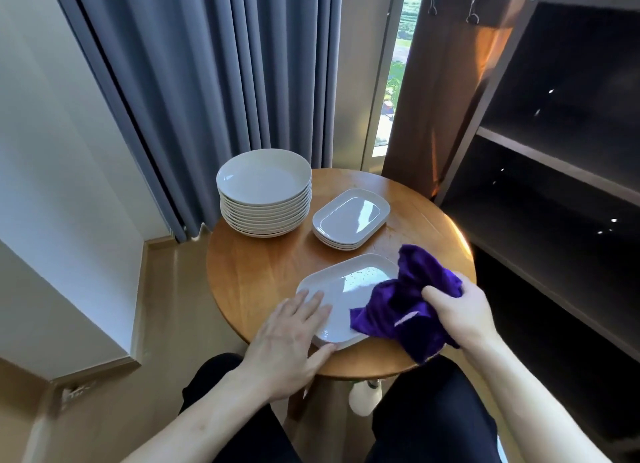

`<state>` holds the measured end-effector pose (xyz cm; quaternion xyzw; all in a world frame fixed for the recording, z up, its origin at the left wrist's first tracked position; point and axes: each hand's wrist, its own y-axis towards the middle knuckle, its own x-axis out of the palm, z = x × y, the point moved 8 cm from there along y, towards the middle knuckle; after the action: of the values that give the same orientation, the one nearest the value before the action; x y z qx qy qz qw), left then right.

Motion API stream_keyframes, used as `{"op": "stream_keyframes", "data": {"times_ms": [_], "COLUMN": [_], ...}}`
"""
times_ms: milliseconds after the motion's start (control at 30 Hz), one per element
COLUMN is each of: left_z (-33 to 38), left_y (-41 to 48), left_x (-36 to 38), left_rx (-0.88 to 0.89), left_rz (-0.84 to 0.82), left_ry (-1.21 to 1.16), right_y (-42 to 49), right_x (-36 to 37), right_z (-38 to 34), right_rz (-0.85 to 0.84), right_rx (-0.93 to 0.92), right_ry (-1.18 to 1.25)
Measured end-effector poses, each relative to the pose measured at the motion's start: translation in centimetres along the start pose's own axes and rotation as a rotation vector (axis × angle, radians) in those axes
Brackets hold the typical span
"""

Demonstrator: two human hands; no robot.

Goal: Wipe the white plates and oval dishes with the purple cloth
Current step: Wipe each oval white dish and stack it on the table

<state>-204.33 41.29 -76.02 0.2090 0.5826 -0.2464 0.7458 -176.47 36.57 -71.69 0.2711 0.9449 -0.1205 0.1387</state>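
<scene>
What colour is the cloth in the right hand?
Deep purple cloth, gripped by the right hand; head view.

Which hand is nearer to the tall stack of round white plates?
Left. The left hand lies flat on the near oval dish, in front of the stack of round plates. The right hand holds the purple cloth farther off, to the stack's right.

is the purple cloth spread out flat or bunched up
Bunched up: the purple cloth is crumpled in the right hand's grip, with one loose end draped over the near oval dish.
</scene>
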Motion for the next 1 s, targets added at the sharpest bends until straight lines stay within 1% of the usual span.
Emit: {"op": "stream_keyframes", "data": {"times_ms": [100, 167, 300, 367, 467, 533, 633, 734, 767, 867, 1000], "left_z": [0.7, 0.9, 1.8, 2.4, 3.2, 3.5, 3.6, 2.3, 1.8, 1.4, 1.2], "left_y": [-0.2, -0.3, -0.5, -0.7, -0.9, -1.1, -1.3, -1.1, -0.9, -0.2, -0.1], "left_x": [0.0, -0.5, -1.4, -1.9, -3.2, -4.3, -5.3, -6.1, -6.2, -6.2, -5.3], "left_rx": [0.002, 0.010, 0.045, 0.087, 0.170, 0.182, 0.128, -0.004, -0.040, -0.122, -0.254], "left_rz": [-0.024, -0.018, 0.017, 0.057, 0.210, 0.307, 0.332, 0.281, 0.254, 0.168, 0.084], "left_ry": [-0.012, -0.010, -0.035, -0.011, 0.027, -0.031, -0.193, -0.404, -0.505, -0.912, -1.228], "right_y": [1.1, 1.2, 1.5, 1.8, 2.1, 2.1, 1.9, 2.0, 2.0, 2.2, 2.2], "right_x": [-1.9, -2.3, -2.8, -3.1, -3.4, -3.5, -3.3, -3.3, -3.4, -3.6, -3.4], "right_z": [3.2, 4.5, 4.8, 4.8, 4.8, 4.8, 4.8, 4.6, 4.6, 4.5, 4.8], "right_rz": [0.106, 0.124, 0.135, 0.142, 0.153, 0.161, 0.174, 0.184, 0.189, 0.189, 0.187], "right_rx": [0.253, 0.341, 0.387, 0.392, 0.385, 0.374, 0.366, 0.355, 0.351, 0.346, 0.349], "right_ry": [0.340, 0.439, 0.492, 0.513, 0.515, 0.523, 0.539, 0.550, 0.552, 0.534, 0.494]}}
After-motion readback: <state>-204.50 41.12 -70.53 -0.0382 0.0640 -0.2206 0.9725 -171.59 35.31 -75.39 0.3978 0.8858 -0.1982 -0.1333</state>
